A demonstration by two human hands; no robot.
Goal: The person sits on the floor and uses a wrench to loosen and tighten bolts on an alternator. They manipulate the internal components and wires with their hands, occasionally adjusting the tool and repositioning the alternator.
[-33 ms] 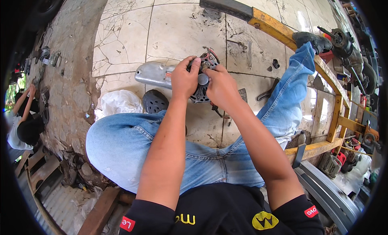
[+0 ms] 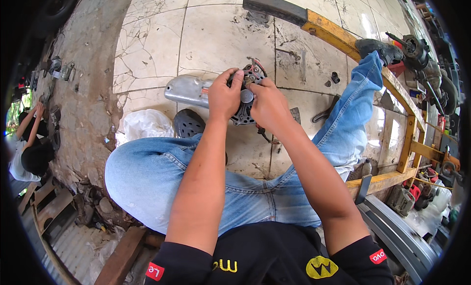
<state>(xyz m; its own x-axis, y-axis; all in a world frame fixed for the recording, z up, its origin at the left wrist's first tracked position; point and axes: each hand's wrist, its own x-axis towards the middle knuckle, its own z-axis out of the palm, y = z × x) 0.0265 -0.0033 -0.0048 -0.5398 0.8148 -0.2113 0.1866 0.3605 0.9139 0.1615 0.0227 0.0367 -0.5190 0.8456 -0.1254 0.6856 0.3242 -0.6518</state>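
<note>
Between my knees, over the tiled floor, is an alternator (image 2: 242, 118) with a vented dark metal housing, a round grey disc in its middle and red wires at its far end. My left hand (image 2: 226, 95) is closed on its left side, thumb stretched along the top. From the right, my right hand (image 2: 270, 104) is closed against it, fingers bent around its upper middle. What the right fingertips pinch, if anything, is hidden. A silver metal cover (image 2: 185, 90) lies on the tiles just left of my left hand.
A white plastic bag (image 2: 148, 124) and a dark clog (image 2: 189, 123) are by my left knee. A yellow metal frame (image 2: 333, 34) runs along the right, near my shoe (image 2: 379, 50). Pliers (image 2: 326, 111) lie beside my right leg. Another person (image 2: 30, 155) is at far left.
</note>
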